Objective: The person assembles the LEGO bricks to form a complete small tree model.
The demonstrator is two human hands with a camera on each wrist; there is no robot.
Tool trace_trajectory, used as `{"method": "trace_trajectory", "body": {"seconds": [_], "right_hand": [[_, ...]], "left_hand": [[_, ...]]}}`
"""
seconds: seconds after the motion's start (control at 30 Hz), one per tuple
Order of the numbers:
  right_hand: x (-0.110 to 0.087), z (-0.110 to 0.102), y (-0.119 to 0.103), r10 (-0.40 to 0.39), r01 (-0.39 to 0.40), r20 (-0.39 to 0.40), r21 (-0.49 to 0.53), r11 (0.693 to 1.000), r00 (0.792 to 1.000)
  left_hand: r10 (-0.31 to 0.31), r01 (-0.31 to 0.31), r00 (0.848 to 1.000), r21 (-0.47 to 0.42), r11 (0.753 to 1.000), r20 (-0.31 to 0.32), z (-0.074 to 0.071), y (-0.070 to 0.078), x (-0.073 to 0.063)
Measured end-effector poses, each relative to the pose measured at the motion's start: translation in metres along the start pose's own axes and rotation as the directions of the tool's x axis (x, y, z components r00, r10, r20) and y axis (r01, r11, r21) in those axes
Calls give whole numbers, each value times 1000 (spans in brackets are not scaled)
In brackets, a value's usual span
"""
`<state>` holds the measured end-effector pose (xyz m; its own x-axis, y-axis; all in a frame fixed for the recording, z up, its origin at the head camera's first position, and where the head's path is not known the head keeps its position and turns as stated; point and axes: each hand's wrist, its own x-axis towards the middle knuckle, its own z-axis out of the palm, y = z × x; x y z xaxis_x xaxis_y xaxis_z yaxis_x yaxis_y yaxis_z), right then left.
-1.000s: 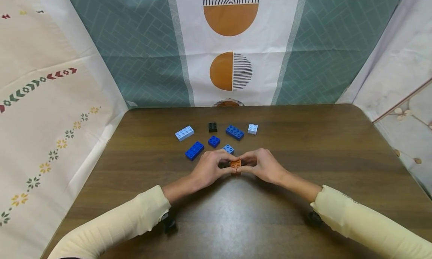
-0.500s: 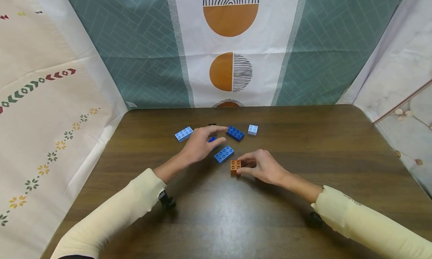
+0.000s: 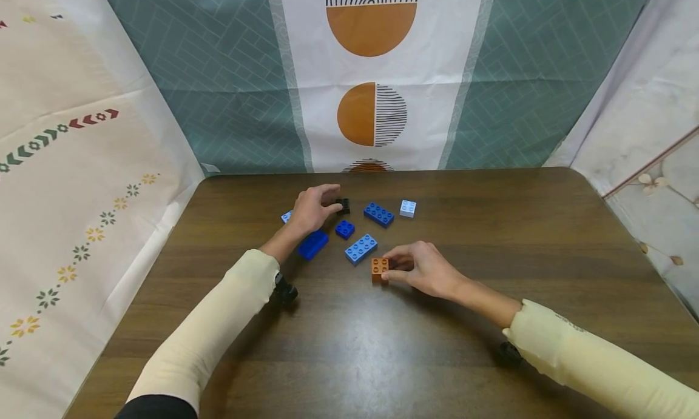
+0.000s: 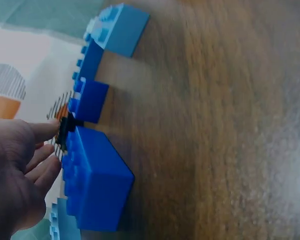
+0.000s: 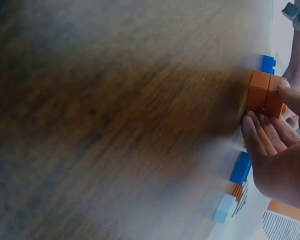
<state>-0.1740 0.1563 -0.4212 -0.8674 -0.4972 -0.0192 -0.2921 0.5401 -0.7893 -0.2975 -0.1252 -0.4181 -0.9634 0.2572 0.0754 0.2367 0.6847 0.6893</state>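
Observation:
My right hand (image 3: 428, 269) pinches a stack of two orange toy bricks (image 5: 261, 92), one on the other, upright on the table. At the back, my left hand (image 3: 312, 208) reaches toward a small black brick (image 3: 343, 206), thumb and fingers spread at its left side. Whether they touch it is hard to tell. Near the left hand lie a small blue brick (image 3: 344, 229) and a long blue brick (image 3: 314, 245). A pale blue brick (image 3: 286, 216) is mostly hidden behind that hand. Between the hands rests a medium blue brick (image 3: 361, 249).
A dark blue long brick (image 3: 379, 214) and a pale small brick (image 3: 408, 208) lie toward the back of the brown wooden table (image 3: 491, 225). Patterned cloths (image 3: 235, 91) hang behind the table and at its sides.
My left hand has let go of the orange bricks and moved away to the back left, to the black brick. The right hand stays in place on the orange stack.

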Motion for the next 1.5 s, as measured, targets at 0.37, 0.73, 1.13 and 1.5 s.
{"method": "trace_trajectory", "body": {"seconds": [0.37,0.73,1.13,1.5], "right_hand": [[1,0,0,8,-8,4,16,1000,1000],[1,0,0,10,-11,22,28,1000,1000],[1,-1,0,-13,12,24,41,999,1000],[2,-1,1,-57,56,23,56,997,998]], "left_hand": [[9,-10,1000,36,999,28,5,-10,6],[82,-82,996,3,997,37,2,4,-7],[257,-247,955,-84,965,148,6,35,-53],[374,-342,905,-175,923,204,16,50,-84]]}}
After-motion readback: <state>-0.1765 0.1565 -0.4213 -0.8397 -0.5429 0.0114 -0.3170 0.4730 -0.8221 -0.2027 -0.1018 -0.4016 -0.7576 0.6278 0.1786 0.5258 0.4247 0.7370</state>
